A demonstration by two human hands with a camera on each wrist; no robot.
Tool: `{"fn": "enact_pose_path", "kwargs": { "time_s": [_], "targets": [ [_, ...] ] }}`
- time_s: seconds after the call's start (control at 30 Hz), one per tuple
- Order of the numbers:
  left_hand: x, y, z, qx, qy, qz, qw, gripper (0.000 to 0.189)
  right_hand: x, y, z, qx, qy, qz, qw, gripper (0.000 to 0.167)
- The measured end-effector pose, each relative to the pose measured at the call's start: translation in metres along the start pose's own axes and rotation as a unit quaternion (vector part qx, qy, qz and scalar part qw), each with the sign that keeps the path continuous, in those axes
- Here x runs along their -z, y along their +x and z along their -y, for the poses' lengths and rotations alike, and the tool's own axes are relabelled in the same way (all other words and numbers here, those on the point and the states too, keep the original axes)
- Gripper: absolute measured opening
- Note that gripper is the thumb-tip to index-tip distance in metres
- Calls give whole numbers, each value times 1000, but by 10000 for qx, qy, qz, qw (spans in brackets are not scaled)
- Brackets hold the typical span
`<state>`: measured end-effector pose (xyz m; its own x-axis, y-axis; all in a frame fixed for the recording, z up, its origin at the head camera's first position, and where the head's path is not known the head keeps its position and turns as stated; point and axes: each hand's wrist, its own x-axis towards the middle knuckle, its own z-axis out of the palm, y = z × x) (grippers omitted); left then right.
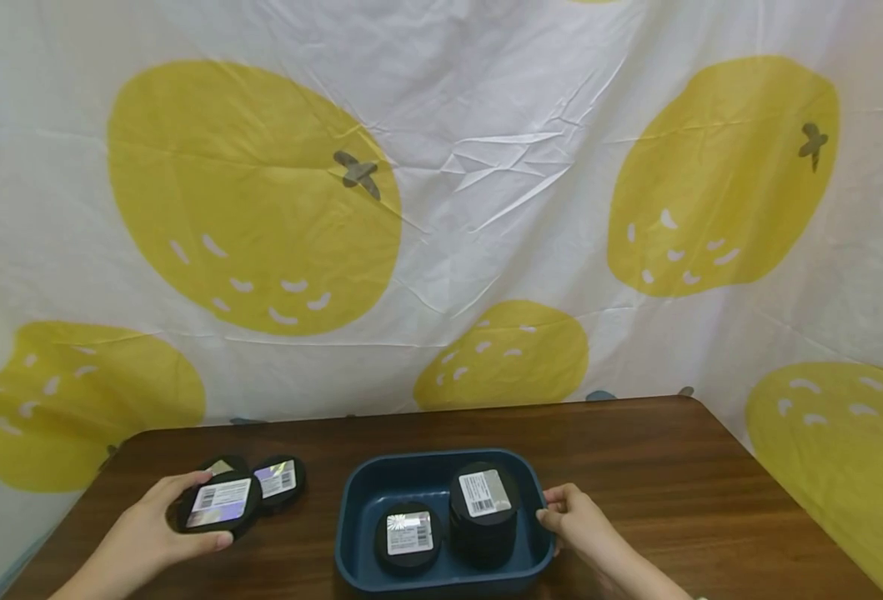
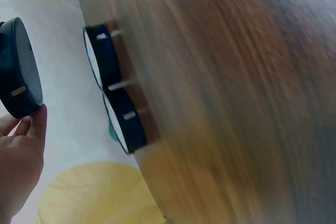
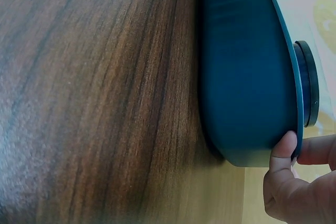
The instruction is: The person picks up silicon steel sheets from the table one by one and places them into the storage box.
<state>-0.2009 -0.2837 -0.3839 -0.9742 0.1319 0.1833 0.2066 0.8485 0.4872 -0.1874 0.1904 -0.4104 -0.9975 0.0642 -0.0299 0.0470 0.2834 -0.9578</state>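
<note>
My left hand (image 1: 148,527) grips a round black container (image 1: 219,503) by its sides, thumb and fingers around it. A label with a barcode faces up on it. In the left wrist view this held container (image 2: 20,66) is clear of the table. Just behind it two similar black containers (image 1: 283,482) lie on the table, one partly hidden. My right hand (image 1: 585,523) pinches the right rim of a blue rectangular bin (image 1: 344,525), as the right wrist view also shows, thumb and fingers on either side. Inside stand a low black container (image 1: 408,540) and a taller black stack (image 1: 484,521).
The brown wooden table (image 1: 681,492) extends beyond both hands, with rounded corners at the back. Behind it hangs a white cloth (image 1: 486,208) printed with yellow fruit, close to the back edge. The bin's walls enclose the containers in it.
</note>
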Motion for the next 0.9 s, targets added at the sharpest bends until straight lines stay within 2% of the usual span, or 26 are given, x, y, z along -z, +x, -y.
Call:
{"fn": "enact_pose_path", "kwargs": {
  "time_s": [0.13,0.27,0.37,0.53,0.7,0.9],
  "targets": [
    [-4,1,-10,-197,-63,-181,9996,85,3,2,-6,273,165,166,9994,27],
    [-6,4,-18,-378,16,-342,9987,84,3,5,-12,272,150,210,9993,29],
    [-8,7,-25,-460,21,-334,9984,83,1,5,-13,111,128,132,9998,31],
    [-12,17,-40,-690,-106,-356,9969,83,2,6,-11,212,181,162,9995,28],
    [-17,25,-55,-911,-272,-360,9948,83,-1,2,0,-30,29,-38,10000,29],
    [-26,32,-73,-1061,-554,-123,9927,84,-2,0,3,-170,-45,-107,9998,27]
  ]
}}
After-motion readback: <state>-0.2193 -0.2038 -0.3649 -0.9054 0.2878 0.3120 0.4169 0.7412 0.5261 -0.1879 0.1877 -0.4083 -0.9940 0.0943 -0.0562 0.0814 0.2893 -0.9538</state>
